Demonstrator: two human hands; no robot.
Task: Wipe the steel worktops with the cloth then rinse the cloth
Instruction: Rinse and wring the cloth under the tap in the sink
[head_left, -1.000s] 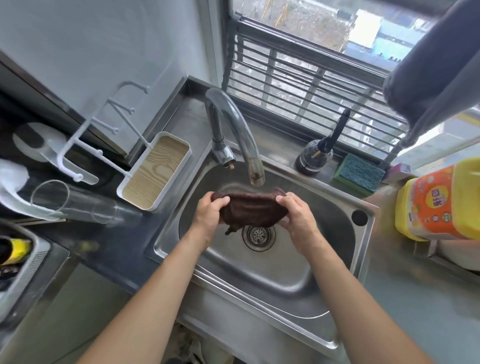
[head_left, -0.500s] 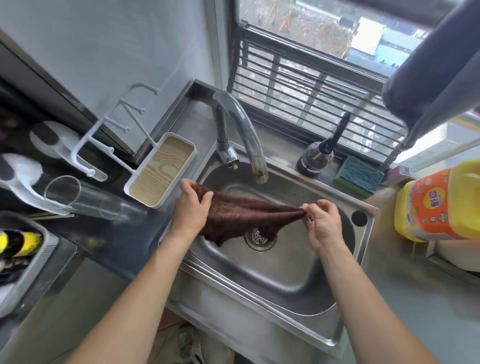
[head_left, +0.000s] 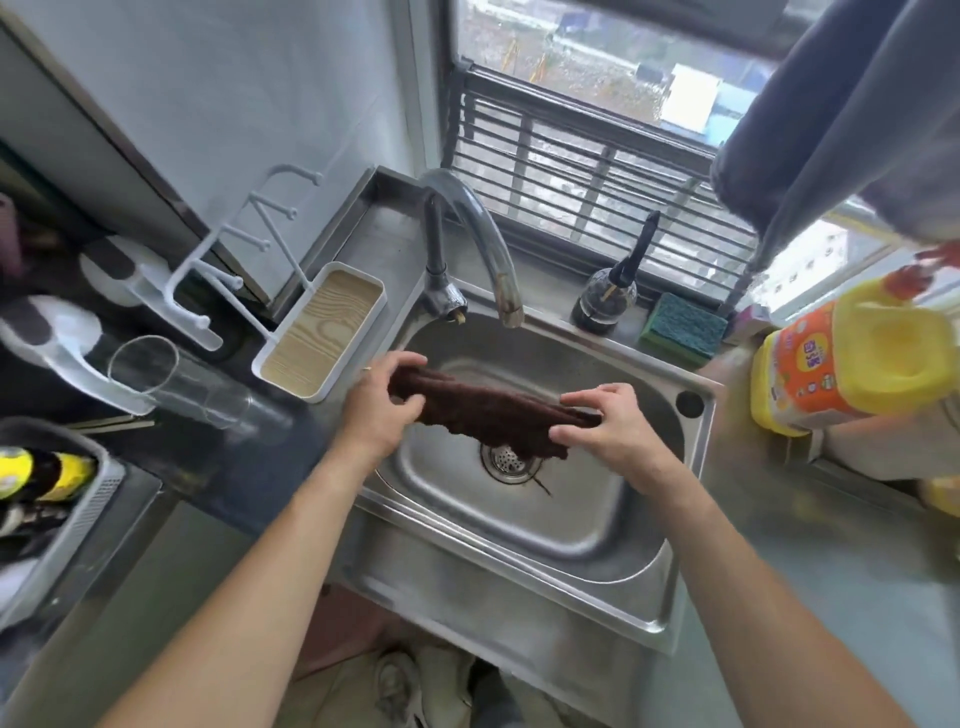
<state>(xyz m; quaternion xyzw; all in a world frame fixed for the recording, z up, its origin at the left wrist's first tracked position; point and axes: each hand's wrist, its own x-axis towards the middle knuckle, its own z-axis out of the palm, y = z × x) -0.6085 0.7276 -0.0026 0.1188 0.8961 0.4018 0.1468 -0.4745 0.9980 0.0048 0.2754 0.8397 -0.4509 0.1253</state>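
brown cloth stretched between left hand and right hand

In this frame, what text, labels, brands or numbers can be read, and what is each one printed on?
Nothing can be read for certain.
Yellow detergent jug: its orange label carries a round emblem with characters, too blurred to read.
Yellow-labelled dark bottle in the grey basket: no print can be made out.
Brown cloth, steel sink, tap, green sponge: no lettering visible.

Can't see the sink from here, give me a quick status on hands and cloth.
Left hand and right hand each grip an end of the brown cloth. Cloth folded, above the sink. Nothing in the way.
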